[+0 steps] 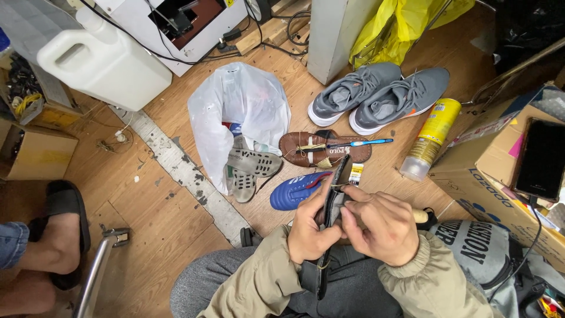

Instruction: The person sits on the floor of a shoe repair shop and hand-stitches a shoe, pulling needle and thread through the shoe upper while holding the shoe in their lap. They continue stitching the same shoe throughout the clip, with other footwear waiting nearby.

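My left hand (312, 227) and my right hand (379, 224) both grip a dark sandal (336, 185) held edge-on over my lap, with a pale thread across it near the fingers. A wooden tool handle (420, 216) pokes out past my right hand. On the floor just beyond lie a brown sandal (321, 148) with a blue toothbrush (362, 142) across it, and a blue shoe (297, 189).
A white plastic bag (238, 109) holds grey soles (253, 165). A pair of grey sneakers (379, 97) and a yellow spray can (429, 136) lie behind. Cardboard box (488, 171) with a phone (540, 159) at right. White jug (103, 59) far left. Another person's sandalled foot (59, 232) at left.
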